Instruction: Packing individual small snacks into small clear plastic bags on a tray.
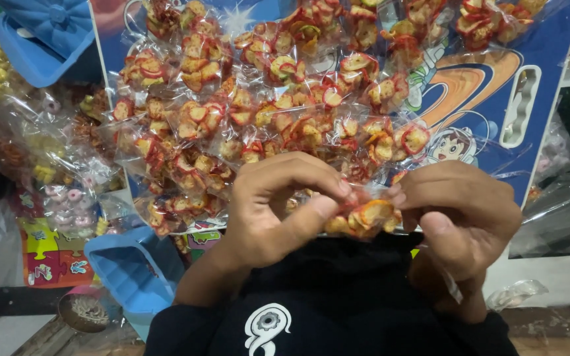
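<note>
Left hand and right hand both clamped, fingertip grip, on one small snack packet, held close above the dark lap, likely for working its neck; heaped packets spread beyond on a blue board; blue tray lower left.

Snack packets crowd ahead; blue tray blocks left

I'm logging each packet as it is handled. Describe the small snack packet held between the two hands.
The small snack packet is a clear plastic bag, crinkled and glossy, filled with red-edged, orange-yellow round crisps. It lies roughly level, just above the dark garment. The left hand pinches its left end with thumb and fingers; the right hand grips its right end. Many similar packets lie behind it.
</note>
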